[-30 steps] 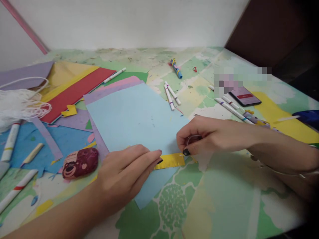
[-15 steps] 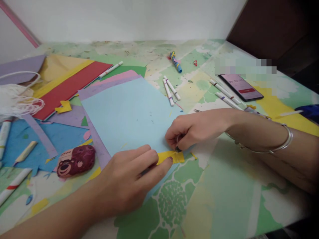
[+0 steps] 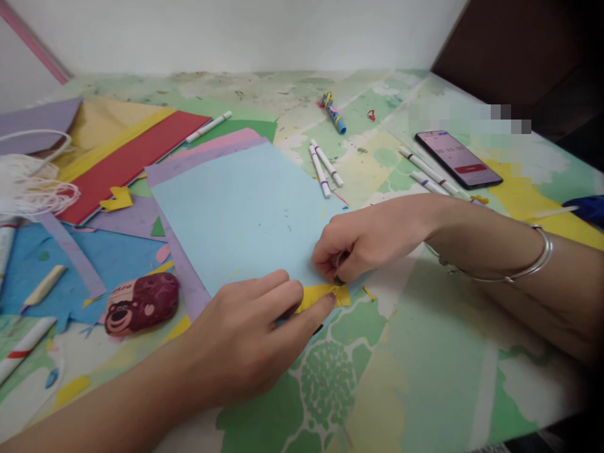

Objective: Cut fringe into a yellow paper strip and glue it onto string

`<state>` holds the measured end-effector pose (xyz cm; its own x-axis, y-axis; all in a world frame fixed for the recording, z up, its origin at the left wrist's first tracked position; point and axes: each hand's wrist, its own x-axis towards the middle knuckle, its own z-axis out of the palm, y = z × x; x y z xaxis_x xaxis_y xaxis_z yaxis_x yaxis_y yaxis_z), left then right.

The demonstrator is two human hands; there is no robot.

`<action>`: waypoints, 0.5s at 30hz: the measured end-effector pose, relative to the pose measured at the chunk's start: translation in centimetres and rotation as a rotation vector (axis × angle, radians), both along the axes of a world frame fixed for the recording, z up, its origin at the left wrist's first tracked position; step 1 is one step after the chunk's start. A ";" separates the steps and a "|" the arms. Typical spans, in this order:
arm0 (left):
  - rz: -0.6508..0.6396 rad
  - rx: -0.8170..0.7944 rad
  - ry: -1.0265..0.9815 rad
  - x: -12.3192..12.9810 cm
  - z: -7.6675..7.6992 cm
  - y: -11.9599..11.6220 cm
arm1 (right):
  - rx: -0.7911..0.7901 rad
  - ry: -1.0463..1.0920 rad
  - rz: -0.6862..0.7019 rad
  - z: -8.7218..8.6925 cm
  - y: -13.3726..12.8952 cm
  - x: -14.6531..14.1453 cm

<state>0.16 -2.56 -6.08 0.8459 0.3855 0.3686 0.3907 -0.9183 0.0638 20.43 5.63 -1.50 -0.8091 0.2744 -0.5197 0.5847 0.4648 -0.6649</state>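
Note:
A short yellow paper strip point(image 3: 309, 294) with fine cuts along its near edge lies over the near corner of a light blue sheet point(image 3: 236, 214). My left hand point(image 3: 257, 333) is closed on the strip, index finger stretched across it and a dark thumbnail showing below. At the strip's far edge, my right hand point(image 3: 353, 245) is curled, with thumb and fingertips pinched against the paper. Its fingers hide part of the strip. Just right of the strip lies a small yellow scrap point(image 3: 369, 294).
White markers point(image 3: 321, 170) lie beyond the sheet, near a decorated blue tube point(image 3: 336, 116). A phone point(image 3: 460, 159) rests at the right. On the left are a maroon bear-print case point(image 3: 141, 304), red paper point(image 3: 136, 167), white cord point(image 3: 38, 189) and coloured scraps.
The view has shifted slightly. My left index finger has slid a little right along the yellow strip, and its thumb tip now shows beneath. My right hand keeps nearly the same pinch.

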 end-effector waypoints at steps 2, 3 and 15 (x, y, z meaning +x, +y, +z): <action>0.012 0.012 -0.004 0.2 0.0 0.0 | 0.033 -0.010 0.002 0.1 -0.1 -0.1; 0.016 0.016 -0.005 0.3 0.1 0.0 | 0.051 -0.013 0.004 0.1 -0.2 -0.1; 0.046 0.006 0.000 0.6 0.0 0.2 | 0.270 -0.059 0.014 0.1 -1.4 0.0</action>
